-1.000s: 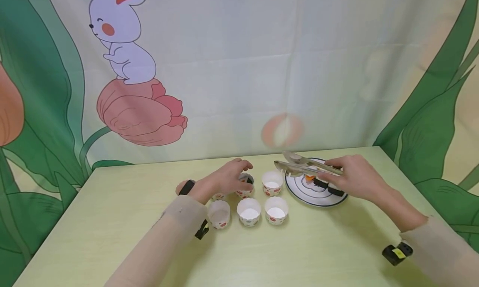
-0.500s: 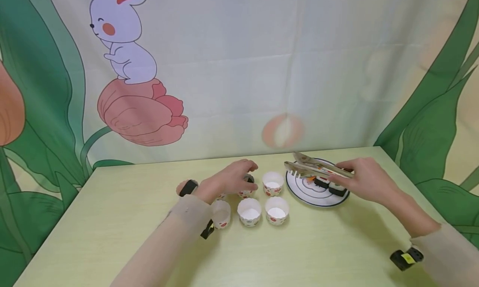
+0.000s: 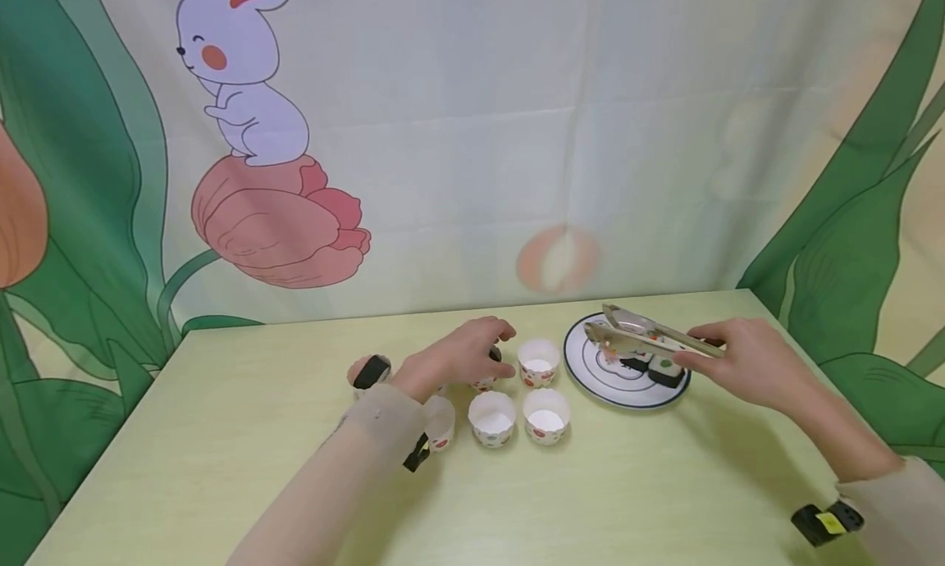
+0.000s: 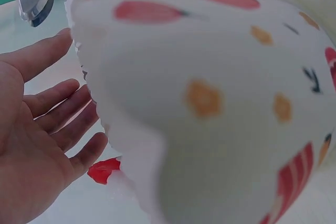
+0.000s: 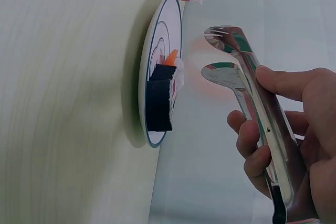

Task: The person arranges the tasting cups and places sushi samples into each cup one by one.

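My right hand (image 3: pixel 760 365) grips metal serving tongs (image 3: pixel 650 332), one side forked. The tongs' tips are apart with nothing between them. They hang above a white plate (image 3: pixel 591 381) with dark rings. On the plate lie a sushi roll piece (image 3: pixel 666 371) with a black wrap and several other pieces, partly covered by the tongs. My left hand (image 3: pixel 465 353) reaches over the back row of paper cups, fingers loosely spread around a cup (image 3: pixel 483 383) with something dark inside. In the left wrist view, a blurred paper cup (image 4: pixel 220 93) covers part of the fingers.
Front-row paper cups (image 3: pixel 492 418) and a back-row white paper cup (image 3: pixel 537 362) stand between hand and plate. A black-banded piece (image 3: pixel 372 372) sits left of my left wrist. A printed curtain (image 3: pixel 458 139) rises behind the table (image 3: pixel 221 451).
My right hand has drawn the tongs to the right and slightly down, over the plate. My left hand has shifted slightly right. The cups and plate have stayed put.
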Available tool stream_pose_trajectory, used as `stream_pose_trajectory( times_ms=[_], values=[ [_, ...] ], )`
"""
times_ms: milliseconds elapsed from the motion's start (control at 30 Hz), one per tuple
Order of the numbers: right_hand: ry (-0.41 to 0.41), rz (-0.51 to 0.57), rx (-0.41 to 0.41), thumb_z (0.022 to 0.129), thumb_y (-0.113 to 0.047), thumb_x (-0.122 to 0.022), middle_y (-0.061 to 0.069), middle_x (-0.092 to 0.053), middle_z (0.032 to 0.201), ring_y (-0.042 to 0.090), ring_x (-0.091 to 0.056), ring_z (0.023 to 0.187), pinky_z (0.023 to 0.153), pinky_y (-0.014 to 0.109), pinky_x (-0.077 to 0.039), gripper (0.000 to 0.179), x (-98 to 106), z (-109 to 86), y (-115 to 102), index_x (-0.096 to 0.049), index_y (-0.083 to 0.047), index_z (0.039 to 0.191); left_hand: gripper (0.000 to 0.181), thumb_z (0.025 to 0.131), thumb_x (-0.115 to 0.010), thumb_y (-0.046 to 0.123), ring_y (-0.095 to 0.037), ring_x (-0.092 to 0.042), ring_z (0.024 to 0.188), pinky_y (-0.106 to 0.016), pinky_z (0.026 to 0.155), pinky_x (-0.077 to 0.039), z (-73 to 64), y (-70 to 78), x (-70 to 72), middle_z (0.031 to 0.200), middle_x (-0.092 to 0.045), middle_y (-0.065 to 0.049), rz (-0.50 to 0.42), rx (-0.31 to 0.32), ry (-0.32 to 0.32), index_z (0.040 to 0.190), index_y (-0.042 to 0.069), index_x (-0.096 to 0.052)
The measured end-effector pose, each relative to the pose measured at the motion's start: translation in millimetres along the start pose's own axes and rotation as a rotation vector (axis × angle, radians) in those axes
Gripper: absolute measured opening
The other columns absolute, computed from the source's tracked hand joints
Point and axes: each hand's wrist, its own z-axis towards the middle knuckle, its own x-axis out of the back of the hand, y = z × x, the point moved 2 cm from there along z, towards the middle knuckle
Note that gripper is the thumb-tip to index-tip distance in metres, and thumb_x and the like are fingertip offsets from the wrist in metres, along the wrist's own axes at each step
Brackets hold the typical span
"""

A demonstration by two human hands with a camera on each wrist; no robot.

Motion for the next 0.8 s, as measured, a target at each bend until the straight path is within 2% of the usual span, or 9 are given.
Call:
stream_pose_trajectory(
  times_ms=[167, 400, 633, 800],
  values=[
    [-0.009, 0.003, -0.009, 0.094, -0.038, -0.076, 0.019, -0.074, 0.105, 0.018, -0.058, 0.075, 0.066, 0.036, -0.047, 0.052, 5.1, -4.5, 2.8, -0.072, 0.007, 0.119, 0.058, 0.097, -0.074, 0.023, -0.028, -0.053, 0.129, -0.041, 0.108, -0.042, 3.2, 3.0, 0.1, 0.141, -0.056, -0.014, -0.011, 0.014, -0.008, 0.145, 0.000, -0.051],
    [-0.017, 0.011, -0.025, 0.094, -0.038, -0.076, 0.016, -0.074, 0.102, 0.016, -0.057, 0.072, 0.063, 0.035, -0.047, 0.052, 9.5, -10.4, 7.3, -0.073, 0.007, 0.118, 0.058, 0.096, -0.075, 0.021, -0.027, -0.059, 0.116, -0.040, 0.105, -0.044, 8.5, 9.1, -1.7, 0.139, -0.057, -0.015, -0.002, -0.009, -0.017, 0.144, -0.001, -0.052],
    [-0.025, 0.004, -0.029, 0.093, -0.040, -0.077, 0.003, -0.073, 0.090, 0.015, -0.053, 0.068, 0.058, 0.033, -0.042, 0.049, 10.9, -14.0, 13.7, -0.075, 0.004, 0.117, 0.061, 0.095, -0.077, 0.026, -0.028, -0.053, 0.128, -0.039, 0.109, -0.041, 13.1, 10.4, -5.8, 0.138, -0.057, -0.012, 0.042, 0.007, -0.021, 0.145, 0.002, -0.052],
    [-0.038, -0.012, -0.048, 0.093, -0.042, -0.076, 0.007, -0.074, 0.093, 0.016, -0.054, 0.070, 0.059, 0.034, -0.043, 0.053, 13.1, -16.2, 20.7, -0.073, 0.006, 0.117, 0.063, 0.094, -0.078, 0.027, -0.027, -0.052, 0.129, -0.039, 0.109, -0.041, 14.5, 12.3, -6.3, 0.139, -0.057, -0.013, 0.031, -0.001, -0.023, 0.145, 0.002, -0.051]
  ],
)
